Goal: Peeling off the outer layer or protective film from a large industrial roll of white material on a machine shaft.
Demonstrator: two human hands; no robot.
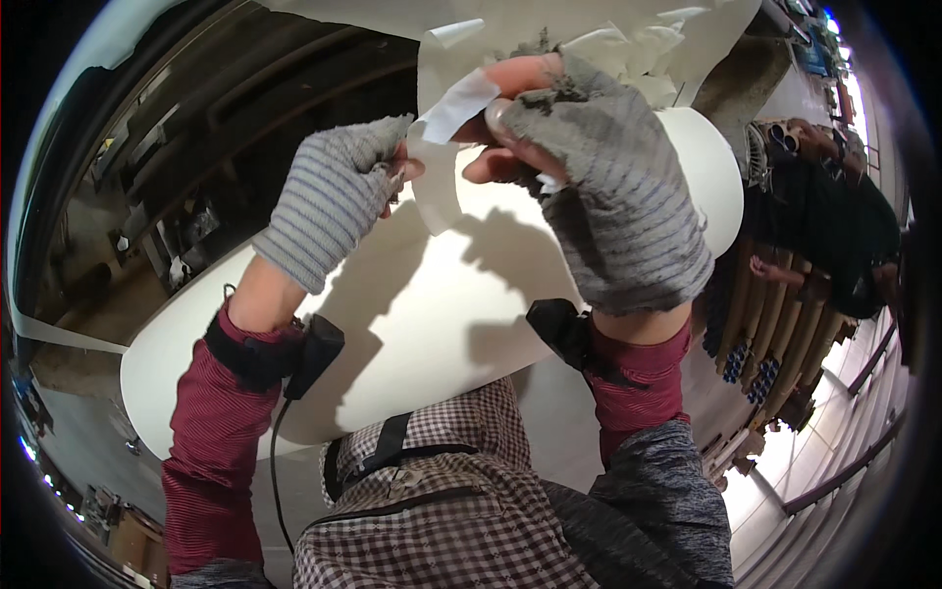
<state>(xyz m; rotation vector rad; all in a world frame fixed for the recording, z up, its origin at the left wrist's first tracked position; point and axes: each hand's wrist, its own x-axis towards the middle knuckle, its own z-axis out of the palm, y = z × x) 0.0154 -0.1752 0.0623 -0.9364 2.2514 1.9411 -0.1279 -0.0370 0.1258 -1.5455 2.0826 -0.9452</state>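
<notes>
Both hands wear grey striped gloves with bare fingertips. My left hand (339, 191) is closed in a pinch at the edge of a pale, translucent strip of tape (437, 191), which curls down beside its fingertips. My right hand (618, 167) is curled, its thumb and fingers around the strip's upper, whiter end, which lies across the index finger. A small white scrap shows under the right fingers. Beneath both hands lies a large white roll (392, 344), slanting across in front of my body, with the hands' shadows on it.
Torn, crumpled white paper (628, 49) lies beyond the right hand. Dark machine bars (255, 88) stand at far left. At right, a person in dark clothes (844, 216) is near several brown tubes (775, 324). A black cable (277, 471) hangs from my left wrist device.
</notes>
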